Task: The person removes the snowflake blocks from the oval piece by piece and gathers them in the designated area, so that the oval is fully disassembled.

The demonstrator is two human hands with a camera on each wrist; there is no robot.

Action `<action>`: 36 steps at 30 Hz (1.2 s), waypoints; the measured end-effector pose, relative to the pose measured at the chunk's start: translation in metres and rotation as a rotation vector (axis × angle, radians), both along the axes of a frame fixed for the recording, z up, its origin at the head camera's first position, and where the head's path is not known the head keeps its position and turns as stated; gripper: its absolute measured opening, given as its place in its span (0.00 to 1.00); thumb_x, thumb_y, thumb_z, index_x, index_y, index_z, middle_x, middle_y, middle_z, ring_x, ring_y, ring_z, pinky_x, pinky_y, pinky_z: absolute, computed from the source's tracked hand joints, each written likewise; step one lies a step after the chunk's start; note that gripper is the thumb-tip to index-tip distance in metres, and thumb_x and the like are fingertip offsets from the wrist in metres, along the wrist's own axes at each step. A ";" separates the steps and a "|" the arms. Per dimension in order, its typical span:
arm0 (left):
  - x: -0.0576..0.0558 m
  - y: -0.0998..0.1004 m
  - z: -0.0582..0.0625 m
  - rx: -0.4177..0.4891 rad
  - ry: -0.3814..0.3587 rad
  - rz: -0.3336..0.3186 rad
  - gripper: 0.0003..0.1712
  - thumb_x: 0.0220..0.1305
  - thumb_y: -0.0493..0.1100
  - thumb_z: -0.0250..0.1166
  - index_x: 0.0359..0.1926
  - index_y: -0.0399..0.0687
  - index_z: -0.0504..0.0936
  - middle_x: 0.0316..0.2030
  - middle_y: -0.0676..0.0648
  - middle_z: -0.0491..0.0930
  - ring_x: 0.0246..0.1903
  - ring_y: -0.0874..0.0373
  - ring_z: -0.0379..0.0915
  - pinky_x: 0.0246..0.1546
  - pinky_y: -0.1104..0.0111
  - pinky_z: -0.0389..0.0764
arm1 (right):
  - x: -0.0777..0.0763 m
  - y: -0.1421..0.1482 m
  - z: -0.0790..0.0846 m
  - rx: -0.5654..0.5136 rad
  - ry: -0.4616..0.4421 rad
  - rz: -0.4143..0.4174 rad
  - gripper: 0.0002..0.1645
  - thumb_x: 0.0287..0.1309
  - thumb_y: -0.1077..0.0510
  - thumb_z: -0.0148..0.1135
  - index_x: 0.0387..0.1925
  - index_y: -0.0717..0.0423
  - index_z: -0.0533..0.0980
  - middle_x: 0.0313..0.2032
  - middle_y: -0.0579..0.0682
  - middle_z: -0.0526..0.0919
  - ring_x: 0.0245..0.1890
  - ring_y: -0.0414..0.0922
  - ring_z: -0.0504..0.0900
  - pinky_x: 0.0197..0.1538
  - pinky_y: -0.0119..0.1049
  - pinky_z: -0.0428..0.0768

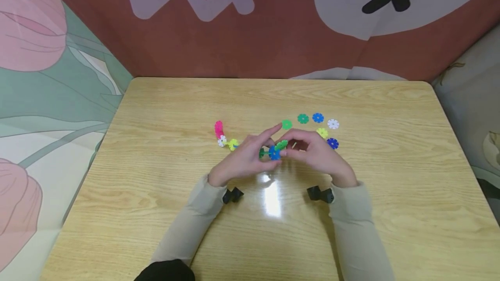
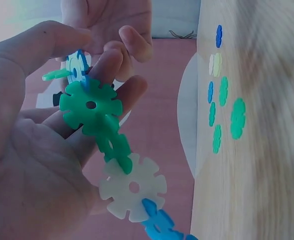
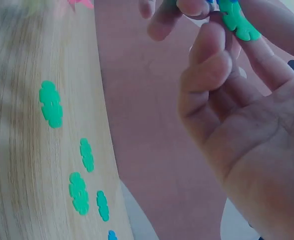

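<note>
Two hands hold a chain of notched discs (image 2: 121, 145) above the table (image 1: 156, 185), between its middle and far edge.
The left hand (image 1: 250, 155) pinches a blue disc (image 1: 274, 153) between thumb and fingers; the right, its fingers bent, pinches the adjoining green disc (image 1: 281, 145). Loose discs (image 1: 303, 119) (green, blue, white, yellow) lie nearer the far edge.

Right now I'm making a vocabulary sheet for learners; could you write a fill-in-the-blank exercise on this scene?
1. In the left wrist view, the white disc joins a green disc and a ____ one.
2. In the head view, the pink pieces lie to the ____ of the left hand.
3. There, one loose disc is ____; the others are green, blue or yellow.

Missing words: blue; left; white.
</note>
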State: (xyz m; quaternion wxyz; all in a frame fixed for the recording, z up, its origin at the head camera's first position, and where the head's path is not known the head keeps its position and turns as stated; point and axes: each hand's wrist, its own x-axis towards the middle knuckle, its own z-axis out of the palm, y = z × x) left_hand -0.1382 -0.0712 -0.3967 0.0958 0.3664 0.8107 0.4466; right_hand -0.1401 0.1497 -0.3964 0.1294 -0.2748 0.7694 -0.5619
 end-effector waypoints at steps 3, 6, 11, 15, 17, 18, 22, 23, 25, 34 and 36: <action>0.000 0.000 0.000 -0.035 0.015 0.001 0.44 0.58 0.42 0.69 0.72 0.42 0.58 0.39 0.51 0.85 0.28 0.59 0.74 0.50 0.60 0.71 | 0.000 -0.001 -0.003 -0.042 -0.002 0.006 0.07 0.58 0.67 0.64 0.39 0.58 0.80 0.35 0.49 0.82 0.34 0.42 0.78 0.39 0.31 0.79; 0.000 0.000 0.000 -0.055 0.033 -0.008 0.42 0.57 0.42 0.71 0.70 0.42 0.63 0.39 0.52 0.85 0.33 0.57 0.77 0.52 0.60 0.70 | 0.000 -0.001 -0.003 -0.069 -0.015 0.001 0.05 0.58 0.68 0.64 0.37 0.59 0.80 0.35 0.50 0.83 0.36 0.42 0.79 0.42 0.32 0.80; -0.003 -0.001 0.000 -0.059 0.075 -0.013 0.37 0.54 0.43 0.73 0.65 0.42 0.71 0.37 0.51 0.86 0.30 0.60 0.76 0.34 0.74 0.68 | 0.000 0.000 -0.003 -0.073 -0.057 -0.017 0.03 0.59 0.66 0.64 0.35 0.58 0.81 0.38 0.53 0.83 0.38 0.42 0.79 0.43 0.31 0.80; -0.004 -0.001 0.000 -0.064 0.081 0.001 0.29 0.54 0.44 0.73 0.58 0.43 0.78 0.38 0.51 0.86 0.30 0.64 0.74 0.30 0.78 0.69 | 0.000 0.000 -0.002 -0.078 -0.065 -0.019 0.03 0.60 0.65 0.63 0.36 0.60 0.81 0.39 0.52 0.84 0.38 0.45 0.80 0.43 0.32 0.81; -0.003 -0.001 0.000 -0.068 0.077 0.010 0.24 0.54 0.44 0.73 0.53 0.43 0.81 0.37 0.52 0.86 0.30 0.65 0.74 0.32 0.78 0.73 | 0.000 0.000 -0.002 -0.080 -0.057 -0.021 0.04 0.60 0.65 0.63 0.36 0.61 0.81 0.38 0.48 0.85 0.37 0.47 0.81 0.43 0.32 0.81; -0.003 -0.001 0.001 -0.069 0.074 0.014 0.22 0.54 0.43 0.73 0.50 0.43 0.82 0.36 0.52 0.85 0.30 0.65 0.74 0.34 0.77 0.75 | 0.000 0.000 -0.002 -0.083 -0.051 -0.021 0.04 0.60 0.65 0.63 0.37 0.62 0.81 0.37 0.46 0.84 0.37 0.48 0.81 0.42 0.33 0.81; -0.002 -0.002 0.001 -0.064 0.076 0.023 0.16 0.55 0.42 0.72 0.45 0.44 0.84 0.33 0.54 0.83 0.29 0.62 0.75 0.35 0.77 0.77 | 0.000 -0.001 -0.003 -0.082 -0.009 -0.032 0.04 0.62 0.65 0.61 0.37 0.61 0.81 0.35 0.44 0.83 0.34 0.50 0.79 0.39 0.32 0.81; -0.002 -0.002 0.001 -0.060 0.082 0.022 0.16 0.55 0.42 0.72 0.45 0.44 0.84 0.33 0.54 0.83 0.30 0.60 0.76 0.35 0.77 0.77 | 0.000 -0.001 -0.003 -0.083 0.005 -0.038 0.04 0.62 0.66 0.60 0.37 0.61 0.81 0.35 0.45 0.83 0.33 0.49 0.79 0.38 0.33 0.80; -0.002 -0.002 0.001 -0.048 0.095 0.017 0.16 0.56 0.41 0.72 0.45 0.43 0.84 0.33 0.53 0.83 0.30 0.56 0.76 0.34 0.77 0.76 | 0.000 -0.002 -0.005 -0.091 0.038 -0.049 0.05 0.63 0.67 0.59 0.38 0.60 0.80 0.34 0.48 0.83 0.32 0.48 0.79 0.37 0.33 0.80; -0.002 -0.003 -0.002 -0.024 0.104 0.001 0.21 0.55 0.41 0.72 0.50 0.40 0.83 0.35 0.51 0.83 0.30 0.55 0.78 0.33 0.78 0.76 | 0.002 -0.002 -0.002 -0.186 0.121 -0.141 0.06 0.60 0.73 0.58 0.36 0.64 0.78 0.33 0.53 0.82 0.33 0.46 0.81 0.41 0.31 0.82; -0.002 -0.003 -0.002 -0.030 0.110 -0.002 0.21 0.55 0.42 0.73 0.50 0.40 0.82 0.34 0.52 0.83 0.30 0.55 0.77 0.33 0.78 0.76 | 0.002 0.000 -0.001 -0.200 0.131 -0.159 0.07 0.58 0.74 0.59 0.36 0.65 0.78 0.33 0.51 0.82 0.33 0.44 0.82 0.40 0.31 0.82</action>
